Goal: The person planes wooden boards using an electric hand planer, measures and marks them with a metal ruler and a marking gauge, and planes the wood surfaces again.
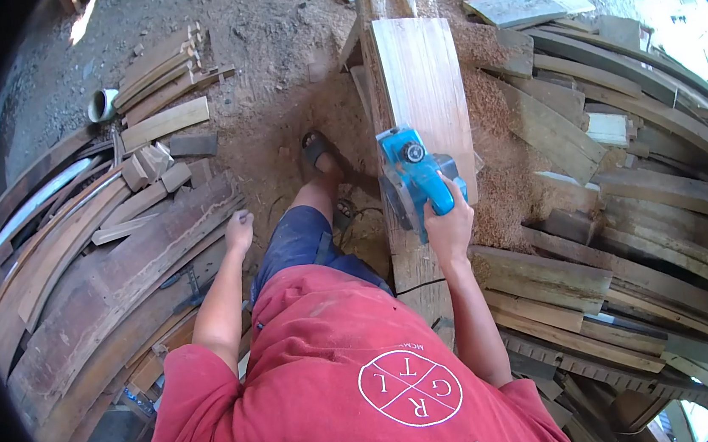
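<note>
My right hand [450, 222] is wrapped round the rear handle of a blue electric planer [414, 172]. The planer rests on the near part of a pale wooden board [421, 78], which lies lengthwise on a narrow timber bench [419, 274]. My left hand [240, 232] hangs out to the left, away from the board, with its fingers curled in; whether something small is in it cannot be made out. Beneath that hand is a wide, worn plank [122, 286].
Stacked planks [668, 114] fill the right side, with wood shavings [491, 140] beside the bench. More timber [161, 124] and a pale pipe [102, 105] lie at the left. A dark cable [420, 286] crosses the bench near my right forearm. My sandalled foot [317, 149] stands on the dirt.
</note>
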`<state>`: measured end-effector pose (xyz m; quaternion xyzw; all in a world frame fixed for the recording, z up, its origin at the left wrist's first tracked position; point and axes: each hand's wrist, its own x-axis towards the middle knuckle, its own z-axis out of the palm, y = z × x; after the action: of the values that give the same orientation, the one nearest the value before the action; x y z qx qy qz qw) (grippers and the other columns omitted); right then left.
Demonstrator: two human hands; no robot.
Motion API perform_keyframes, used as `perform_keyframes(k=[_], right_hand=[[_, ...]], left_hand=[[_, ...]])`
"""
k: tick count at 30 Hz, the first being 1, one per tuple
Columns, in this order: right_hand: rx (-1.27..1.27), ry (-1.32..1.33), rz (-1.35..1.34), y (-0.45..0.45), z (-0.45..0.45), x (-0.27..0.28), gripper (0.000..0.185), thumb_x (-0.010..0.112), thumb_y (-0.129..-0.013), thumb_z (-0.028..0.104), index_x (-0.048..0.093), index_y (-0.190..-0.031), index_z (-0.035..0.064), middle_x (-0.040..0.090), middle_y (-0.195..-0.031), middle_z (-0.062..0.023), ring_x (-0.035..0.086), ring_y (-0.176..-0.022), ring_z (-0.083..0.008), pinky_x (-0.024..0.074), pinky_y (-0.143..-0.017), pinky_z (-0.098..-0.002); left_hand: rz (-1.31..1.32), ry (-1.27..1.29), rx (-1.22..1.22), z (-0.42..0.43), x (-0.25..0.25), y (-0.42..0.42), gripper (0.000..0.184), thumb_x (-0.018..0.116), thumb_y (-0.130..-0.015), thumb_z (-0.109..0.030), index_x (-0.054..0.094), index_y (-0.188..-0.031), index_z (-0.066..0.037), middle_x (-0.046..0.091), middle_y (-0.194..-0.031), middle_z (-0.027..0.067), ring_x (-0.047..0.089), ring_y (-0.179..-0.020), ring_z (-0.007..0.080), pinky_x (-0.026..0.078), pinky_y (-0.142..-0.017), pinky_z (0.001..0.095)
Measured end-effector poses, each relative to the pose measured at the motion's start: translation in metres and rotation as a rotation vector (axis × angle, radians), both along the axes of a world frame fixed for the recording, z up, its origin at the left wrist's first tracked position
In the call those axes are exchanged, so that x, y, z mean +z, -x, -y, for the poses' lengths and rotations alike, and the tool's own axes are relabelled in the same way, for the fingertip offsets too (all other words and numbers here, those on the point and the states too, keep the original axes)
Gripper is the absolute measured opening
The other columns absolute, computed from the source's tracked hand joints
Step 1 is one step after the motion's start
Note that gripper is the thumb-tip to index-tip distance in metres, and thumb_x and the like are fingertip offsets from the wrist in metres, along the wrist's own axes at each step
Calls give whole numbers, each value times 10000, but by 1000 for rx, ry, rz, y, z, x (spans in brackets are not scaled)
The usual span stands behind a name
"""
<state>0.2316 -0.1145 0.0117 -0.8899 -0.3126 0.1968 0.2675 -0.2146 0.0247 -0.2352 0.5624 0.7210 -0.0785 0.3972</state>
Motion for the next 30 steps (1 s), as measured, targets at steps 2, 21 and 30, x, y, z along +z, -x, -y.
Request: perform_keyframes(k=[2,21,30], right_hand=[[12,4,6,-8,-22,0,530,731,-833,78,703,-1354,169,750,-966,-259,740,-913,-458,580,-784,-532],[51,35,136,-68,-237,-20,423,787,-803,206,764,-1216,123,780,-1005,-226,750,-984,-435,591,-880,-523],[34,-37,175,-94,-337,-19,377,797,-811,298,783,-1134,104,784,-1034,-226,753,-1001,-438,591,-892,-518]], left_hand=[[132,-42,24,-9,-2,-17,403,661,-1027,-343,703,-1310,-59,763,-1222,195,729,-1157,324,544,-993,405],[510,-283,-518,-16,9,-186,492,611,-820,-80,715,-1296,-11,711,-1264,255,671,-1182,441,523,-1054,493],[517,487,-753,45,17,-271,488,680,-890,-323,711,-1288,-43,743,-1186,259,713,-1108,413,558,-948,483]])
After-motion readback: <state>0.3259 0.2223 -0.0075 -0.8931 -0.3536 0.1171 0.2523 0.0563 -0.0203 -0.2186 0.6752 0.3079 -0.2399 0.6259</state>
